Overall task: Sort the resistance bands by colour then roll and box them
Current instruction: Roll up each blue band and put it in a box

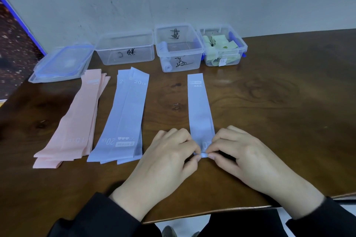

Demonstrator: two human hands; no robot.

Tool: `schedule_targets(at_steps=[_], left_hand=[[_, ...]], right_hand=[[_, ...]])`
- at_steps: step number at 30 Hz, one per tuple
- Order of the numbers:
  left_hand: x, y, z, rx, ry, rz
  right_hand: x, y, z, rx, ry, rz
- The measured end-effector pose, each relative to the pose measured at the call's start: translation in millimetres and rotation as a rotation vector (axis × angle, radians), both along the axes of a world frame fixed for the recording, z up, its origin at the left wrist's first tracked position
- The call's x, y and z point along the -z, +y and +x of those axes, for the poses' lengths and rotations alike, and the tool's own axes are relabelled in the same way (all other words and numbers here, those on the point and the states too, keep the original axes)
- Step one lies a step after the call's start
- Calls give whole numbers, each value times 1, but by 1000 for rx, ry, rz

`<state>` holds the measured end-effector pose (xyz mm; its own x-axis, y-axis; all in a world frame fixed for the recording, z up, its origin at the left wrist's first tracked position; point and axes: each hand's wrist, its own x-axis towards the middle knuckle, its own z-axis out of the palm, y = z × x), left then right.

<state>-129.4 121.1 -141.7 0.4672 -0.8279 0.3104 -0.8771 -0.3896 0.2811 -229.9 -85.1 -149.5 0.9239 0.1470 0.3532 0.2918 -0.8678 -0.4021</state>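
Blue band point(199, 106) flat on wooden table point(269, 111), near end pinched between left hand point(169, 152) and right hand point(237, 152) grip

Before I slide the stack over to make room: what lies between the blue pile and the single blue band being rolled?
Only bare table, seen in the head view, between the blue pile and the single band.

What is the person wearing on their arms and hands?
Both hands are bare: no gloves, rings or watch show on the left hand or the right hand. Each arm wears a long black sleeve, left sleeve and right sleeve, ending at the wrist. The cloth looks plain, with no markings visible.
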Motion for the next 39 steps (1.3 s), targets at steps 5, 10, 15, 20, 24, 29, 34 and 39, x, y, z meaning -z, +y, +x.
schedule_targets(at_steps=[5, 10, 15, 20, 24, 29, 34, 39], left_hand=[[0, 0, 0, -28, -18, -26], [1, -1, 1, -27, -38, -9], [1, -1, 1, -32, -46, -6], [1, -2, 1, -57, -55, -10], [3, -3, 2, -81, -58, -19], [2, -4, 3, -75, -43, -4], [2, -5, 2, -65, -53, -6], [4, -5, 3, -75, -50, -14]], right_hand=[[2, -4, 2, 23, 17, 32], [2, -4, 1, 15, 6, 15], [2, -3, 2, 19, 19, 27], [0, -2, 0, 61, 20, 48], [1, -3, 3, 83, 32, 36], [3, -4, 3, 92, 21, 27], [2, -3, 2, 72, 15, 29], [0, -3, 2, 81, 45, 40]])
